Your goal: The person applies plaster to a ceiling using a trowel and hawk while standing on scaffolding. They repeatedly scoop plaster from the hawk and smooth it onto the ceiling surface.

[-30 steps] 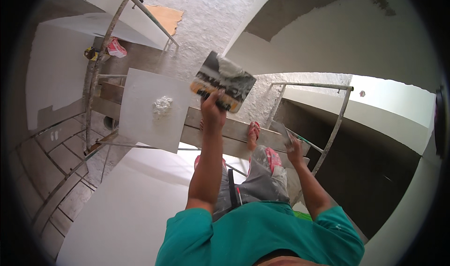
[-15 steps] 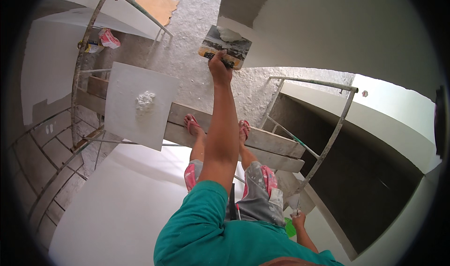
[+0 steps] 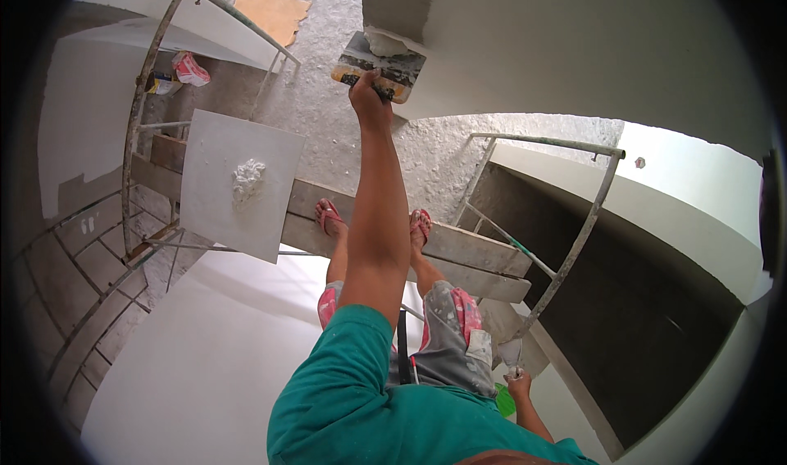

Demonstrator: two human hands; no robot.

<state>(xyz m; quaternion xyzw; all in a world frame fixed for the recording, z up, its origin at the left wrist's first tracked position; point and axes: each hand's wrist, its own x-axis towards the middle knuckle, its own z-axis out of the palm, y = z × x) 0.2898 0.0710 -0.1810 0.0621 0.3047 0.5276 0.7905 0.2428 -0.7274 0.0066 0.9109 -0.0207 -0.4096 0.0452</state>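
Observation:
My left hand (image 3: 370,96) is at the end of a stretched-out arm, closed round the dark handle of a plastering trowel (image 3: 399,76). A lump of white putty (image 3: 385,42) sits at the trowel's far edge, by the partly coated wall (image 3: 525,47); whether it touches the wall I cannot tell. Down at the lower right, beside my hip, my right hand (image 3: 516,381) is closed on a putty knife (image 3: 510,353) with its blade pointing up. To the left, a white board (image 3: 213,145) carries a heap of white putty (image 3: 248,180).
My feet in red flip-flops stand on scaffold planks (image 3: 475,249). Metal scaffold frames rise at the left (image 3: 138,121) and right (image 3: 586,203). Below lie a rough floor (image 3: 320,22) and a piece of tan cardboard (image 3: 275,14). A green object (image 3: 506,399) shows by my right wrist.
My left hand and the trowel have shifted a little left and farther up along the wall. My right hand with the putty knife has hardly moved.

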